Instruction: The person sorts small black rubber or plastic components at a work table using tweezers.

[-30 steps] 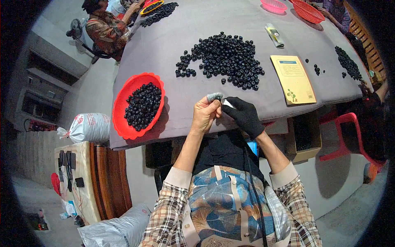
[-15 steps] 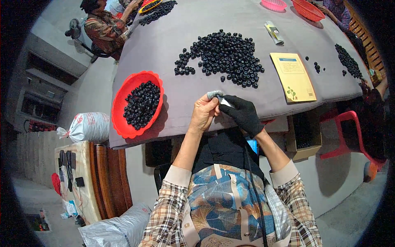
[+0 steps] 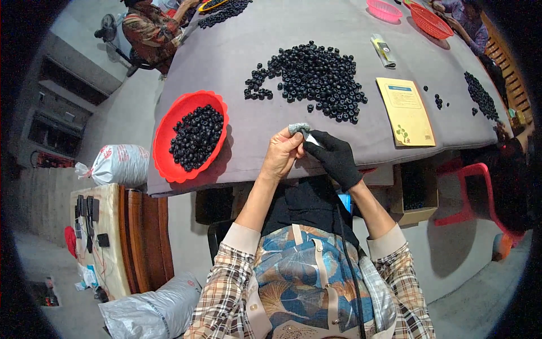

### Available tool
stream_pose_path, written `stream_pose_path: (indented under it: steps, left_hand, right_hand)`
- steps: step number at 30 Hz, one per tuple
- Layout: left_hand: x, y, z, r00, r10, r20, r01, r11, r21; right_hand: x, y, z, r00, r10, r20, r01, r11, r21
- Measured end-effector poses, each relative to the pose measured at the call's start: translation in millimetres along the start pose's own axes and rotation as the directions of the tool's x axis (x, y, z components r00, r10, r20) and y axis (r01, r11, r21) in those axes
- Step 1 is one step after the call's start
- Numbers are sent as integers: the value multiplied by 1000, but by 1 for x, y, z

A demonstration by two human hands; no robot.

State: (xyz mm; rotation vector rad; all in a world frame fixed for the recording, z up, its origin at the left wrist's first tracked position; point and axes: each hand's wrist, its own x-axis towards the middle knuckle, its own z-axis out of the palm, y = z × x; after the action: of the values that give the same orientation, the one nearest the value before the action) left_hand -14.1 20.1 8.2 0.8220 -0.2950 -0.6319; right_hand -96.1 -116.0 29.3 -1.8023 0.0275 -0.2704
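Note:
My left hand (image 3: 282, 151) is bare apart from a grey cover (image 3: 300, 128) on a fingertip. Its thumb and finger are pinched together, and whatever they grip is too small to make out. Against them presses my right hand (image 3: 334, 158), in a black glove, closed on a small white, narrow thing (image 3: 309, 138) whose kind I cannot tell. Both hands meet just over the table's near edge. Beyond them spreads a pile of small round black parts with holes (image 3: 319, 79). To the left, a red scalloped basin (image 3: 162, 152) holds more black parts (image 3: 196, 138).
A yellow booklet (image 3: 406, 113) and a small clear packet (image 3: 383, 51) lie to the right on the grey tablecloth (image 3: 248, 45). Further black parts (image 3: 481, 96), pink (image 3: 384, 10) and red baskets (image 3: 430, 21) stand beyond. Two people sit at the far corners. Below are a cardboard box (image 3: 415, 214) and red stool (image 3: 464, 186).
The view has shifted slightly, moving the table's things a little in the picture. My hands stay pressed together, with only a slight change at the fingertips.

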Motion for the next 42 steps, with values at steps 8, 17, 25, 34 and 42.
stream_pose_path:
  steps: [8, 17, 25, 34, 42]
  left_hand:
    - [2, -1, -4, 1000, -3, -15, 3, 1000, 6]
    - [3, -3, -5, 999, -18, -41, 19, 1000, 4]
    - [2, -2, -9, 999, -49, 23, 49, 999, -17]
    - [-1, 1, -9, 997, -55, 55, 55, 998, 3]
    - [0, 4, -8, 997, -66, 26, 64, 997, 46]
  right_hand:
    - [2, 21, 1, 936, -346, 71, 348, 869, -353]
    - [3, 21, 5, 942, -327, 80, 334, 878, -342]
    - [4, 17, 9, 963, -266, -27, 254, 941, -222]
    - [5, 14, 9, 963, -269, 16, 262, 922, -285]
    - [7, 19, 8, 959, -281, 19, 273, 908, -319]
